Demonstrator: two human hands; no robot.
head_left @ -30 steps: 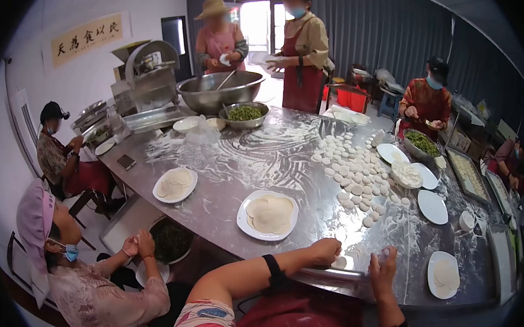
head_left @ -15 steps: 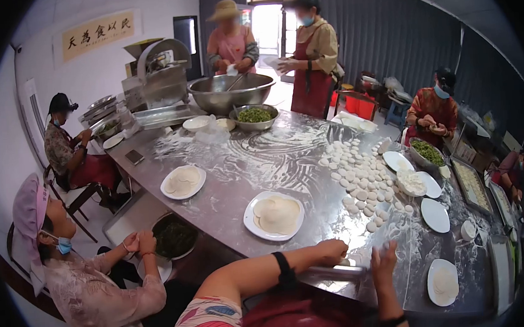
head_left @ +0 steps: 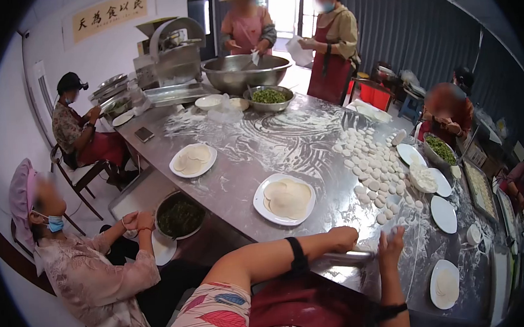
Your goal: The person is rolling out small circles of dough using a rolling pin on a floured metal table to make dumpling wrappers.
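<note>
The apparent steel rolling pin (head_left: 355,256) lies at the near side of the table (head_left: 240,192), its long axis running left to right. The hands are apart: the left hand (head_left: 344,239), curled, is just beyond its middle, grip indeterminable; the right hand (head_left: 391,247), fingers raised and parted, adjoins its right end. Dough discs (head_left: 373,185) lie beyond it.

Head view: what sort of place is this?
Probably a dough-and-filling kitchen or small food workshop: flour dusts the metal table, many small dough pieces lie on it, and a bowl holds chopped greens. People in aprons work around it.
</note>
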